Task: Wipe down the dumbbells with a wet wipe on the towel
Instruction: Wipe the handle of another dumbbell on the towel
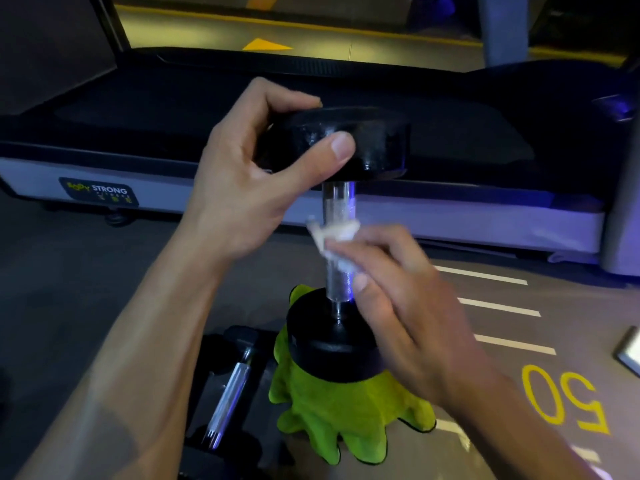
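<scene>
Two hands busy | left hand (242, 188) grips upright dumbbell (337, 237) top, steadying | right hand (391, 292) pinches wipe (332, 237) round handle | towel (332, 410) at 6 o'clock cushions base

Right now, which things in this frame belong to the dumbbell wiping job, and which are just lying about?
In the job:
upright dumbbell, top gripped by the left hand
wet wipe, pressed on the handle by the right hand
green towel under it
second dumbbell, lying on the floor left of the towel

Lying about:
treadmill
yellow floor number
</scene>
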The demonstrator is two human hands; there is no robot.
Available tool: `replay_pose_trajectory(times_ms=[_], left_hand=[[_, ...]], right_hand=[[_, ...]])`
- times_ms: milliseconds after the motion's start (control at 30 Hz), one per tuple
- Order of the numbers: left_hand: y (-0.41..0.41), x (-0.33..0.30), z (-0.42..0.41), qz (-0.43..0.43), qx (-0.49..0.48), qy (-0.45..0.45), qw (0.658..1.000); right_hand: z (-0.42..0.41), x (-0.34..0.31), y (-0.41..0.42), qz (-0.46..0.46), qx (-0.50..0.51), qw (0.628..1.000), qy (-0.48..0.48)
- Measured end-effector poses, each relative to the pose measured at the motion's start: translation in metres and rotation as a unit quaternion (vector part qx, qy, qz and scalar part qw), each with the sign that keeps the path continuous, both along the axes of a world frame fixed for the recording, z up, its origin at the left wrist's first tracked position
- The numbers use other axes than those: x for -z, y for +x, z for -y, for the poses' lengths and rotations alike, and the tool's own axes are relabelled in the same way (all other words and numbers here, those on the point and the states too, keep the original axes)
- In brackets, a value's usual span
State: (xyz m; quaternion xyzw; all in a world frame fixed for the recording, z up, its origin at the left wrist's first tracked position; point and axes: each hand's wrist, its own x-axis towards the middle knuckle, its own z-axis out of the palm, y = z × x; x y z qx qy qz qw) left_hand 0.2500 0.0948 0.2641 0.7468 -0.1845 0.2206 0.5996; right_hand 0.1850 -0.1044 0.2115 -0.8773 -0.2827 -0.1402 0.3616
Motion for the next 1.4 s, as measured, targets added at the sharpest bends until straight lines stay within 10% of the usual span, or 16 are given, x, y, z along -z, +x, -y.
replay_pose_trajectory(times_ms=[333, 767, 1400], left_hand=[[-0.006, -0.002, 0.005, -0.001, -0.009, 0.016, 1.000], [-0.006, -0.001, -0.003, -0.009, 0.060, -0.021, 0.998], [-0.002, 0.000, -0.004, -0.014, 0.078, -0.045, 0.996]], right_hand=[[-0.053, 0.014, -0.049, 0.012, 0.151, 0.962, -0.229], [0.010, 0.018, -0.010, -0.127, 0.004, 0.987, 0.097], [-0.001, 0.020, -0.011, -0.032, -0.001, 0.999, 0.009]])
